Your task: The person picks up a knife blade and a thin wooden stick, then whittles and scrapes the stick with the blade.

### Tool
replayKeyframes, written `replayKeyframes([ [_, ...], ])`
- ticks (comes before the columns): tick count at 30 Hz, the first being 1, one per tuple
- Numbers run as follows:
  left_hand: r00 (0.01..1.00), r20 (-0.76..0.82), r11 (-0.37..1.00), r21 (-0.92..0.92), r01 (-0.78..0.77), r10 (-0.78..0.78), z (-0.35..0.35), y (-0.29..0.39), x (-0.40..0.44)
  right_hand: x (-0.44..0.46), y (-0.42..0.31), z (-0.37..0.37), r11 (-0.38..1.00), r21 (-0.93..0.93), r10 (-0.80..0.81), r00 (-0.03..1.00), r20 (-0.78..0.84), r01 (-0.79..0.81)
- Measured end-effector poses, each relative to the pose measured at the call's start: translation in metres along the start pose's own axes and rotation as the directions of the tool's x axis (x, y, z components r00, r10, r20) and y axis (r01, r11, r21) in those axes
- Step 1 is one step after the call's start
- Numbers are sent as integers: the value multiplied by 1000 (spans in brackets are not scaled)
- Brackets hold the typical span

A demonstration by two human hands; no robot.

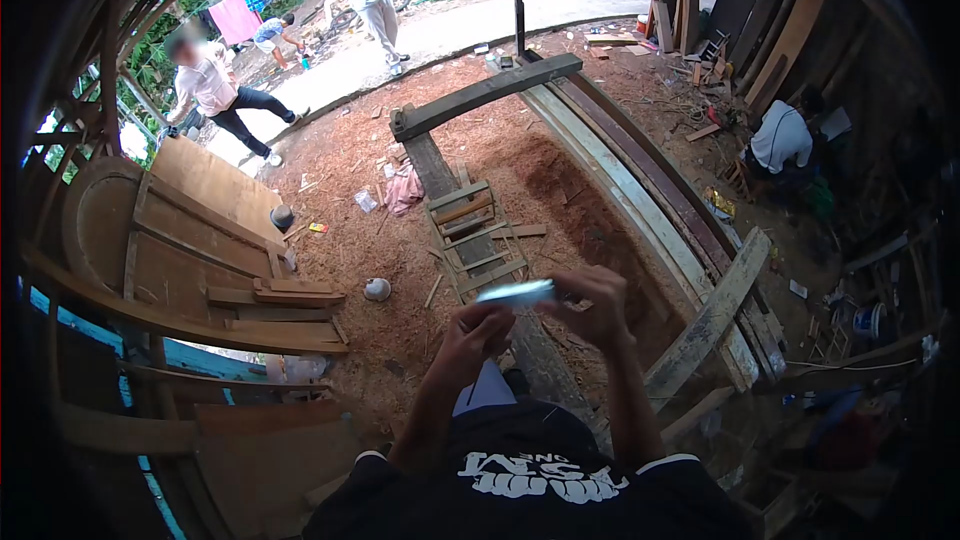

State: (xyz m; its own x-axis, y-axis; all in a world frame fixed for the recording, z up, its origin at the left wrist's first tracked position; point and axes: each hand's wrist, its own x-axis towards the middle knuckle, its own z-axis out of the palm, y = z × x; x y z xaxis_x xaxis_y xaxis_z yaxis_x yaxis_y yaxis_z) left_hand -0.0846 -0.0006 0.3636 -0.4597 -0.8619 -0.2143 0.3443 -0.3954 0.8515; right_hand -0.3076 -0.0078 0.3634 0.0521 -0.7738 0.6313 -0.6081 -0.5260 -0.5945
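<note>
In front of my chest I hold a small, flat, shiny pale-blue object [515, 293]; glare and blur hide its exact kind. My left hand [482, 330] is closed around its left end, from below. At its right end my right hand [596, 308] grips it between thumb and fingers. Below the hands a long wooden plank [545, 365] runs away from me. Past the object, a ladder-like wooden frame [472, 230] rests on that plank.
Wood shavings cover the ground. A thick beam [490, 95] crosses the far end of the plank; long boards [630, 210] lie to the right. Wooden panels [190, 230] lean at left. One person [785, 135] crouches at right; several others are outside. A round pot-like item [377, 289] sits on the shavings.
</note>
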Motion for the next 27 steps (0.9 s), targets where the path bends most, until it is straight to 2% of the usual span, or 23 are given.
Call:
replayKeyframes([
  [1,999,30,1000,-8,-17,17,-4,-1,-4,1,4,-4,999,-15,41,999,-28,-41],
  [2,998,61,999,-18,-34,35,-7,-1,-6,5,7,-15,988,-145,52,998,19,-49],
  [5,999,-42,999,-46,29,-31,-11,2,-9,11,13,-3,994,-84,63,991,-118,-73],
  [6,999,-19,997,-71,36,-38,-14,2,-7,12,8,2,996,-44,67,990,-127,-74],
  [8,998,24,990,-128,55,-53,-21,-6,-7,7,1,19,999,24,-34,999,-27,34],
  [10,997,-4,988,-138,74,-75,-30,-15,-5,10,-16,30,989,90,-126,991,52,121],
  [13,999,-4,989,-137,47,-48,-27,1,-13,20,4,27,998,63,-28,999,-17,29],
  [14,1000,1,990,-137,29,-29,-27,8,-17,26,19,26,997,-37,-77,992,-98,74],
  [17,999,4,986,-159,53,-53,-42,0,-16,39,2,18,993,-91,-81,997,3,81],
  [18,996,-18,979,-184,83,-88,-45,-2,-14,35,-4,30,989,69,-139,987,79,133],
  [19,991,-37,971,-209,116,-126,-48,-5,-12,34,-20,35,973,98,-220,970,108,209],
  [20,985,-54,961,-234,149,-166,-49,-6,-11,29,-17,42,974,84,-221,966,135,211],
  [21,992,-16,961,-250,116,-124,-49,-3,-11,26,-11,49,974,72,-224,961,163,215],
  [23,998,51,958,-284,47,-33,-46,7,-12,34,9,44,999,43,-26,1000,0,26],
  [24,998,45,953,-299,47,-35,-46,7,-11,39,10,41,999,47,-16,991,-130,22],
  [27,997,16,946,-315,80,-79,-48,4,-12,36,-11,43,984,78,-170,972,160,159],
])
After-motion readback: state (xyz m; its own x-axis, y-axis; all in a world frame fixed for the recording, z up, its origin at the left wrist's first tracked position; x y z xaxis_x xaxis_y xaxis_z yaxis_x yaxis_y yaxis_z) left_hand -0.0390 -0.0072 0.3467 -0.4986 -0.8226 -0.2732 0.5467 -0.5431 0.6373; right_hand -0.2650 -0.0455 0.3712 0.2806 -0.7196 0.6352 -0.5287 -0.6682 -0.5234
